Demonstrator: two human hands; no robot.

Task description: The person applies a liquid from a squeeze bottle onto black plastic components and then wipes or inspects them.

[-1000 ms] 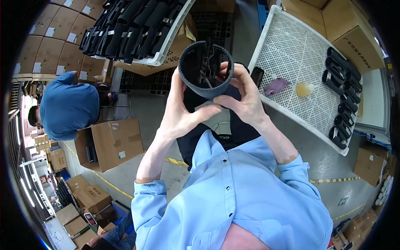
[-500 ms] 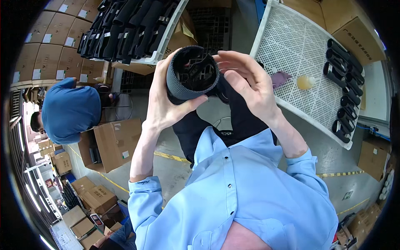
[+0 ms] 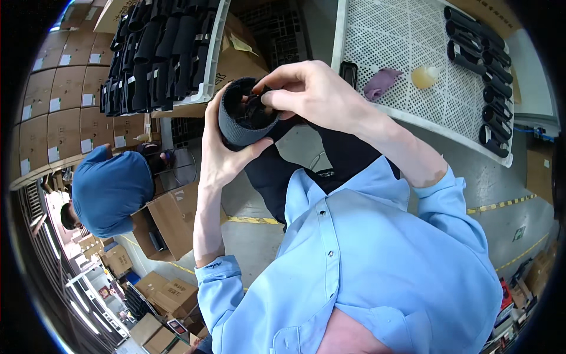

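Observation:
My left hand [image 3: 219, 154] is wrapped round a dark grey cylindrical shell [image 3: 234, 128] with a ribbed outer wall, its open end facing up at me. Black parts show inside the opening, too dark to make out fully. From the right, my right hand [image 3: 315, 94] reaches over the rim. Its thumb and fingers are pinched together at the inner right side of the opening, on something black whose kind I cannot tell.
At right a white perforated tray [image 3: 386, 44] bears a purple cloth [image 3: 382, 84], a bottle of yellowish liquid [image 3: 425, 76] and several black shells [image 3: 492, 94]. More black shells [image 3: 162, 56] fill a rack at upper left. A person in blue [image 3: 112, 192] sits beside an open carton [image 3: 171, 221].
My right hand has moved from beside the shell to its opening, its fingers closing in a pinch there. The shell has shifted slightly left and down; the whole view has turned a little.

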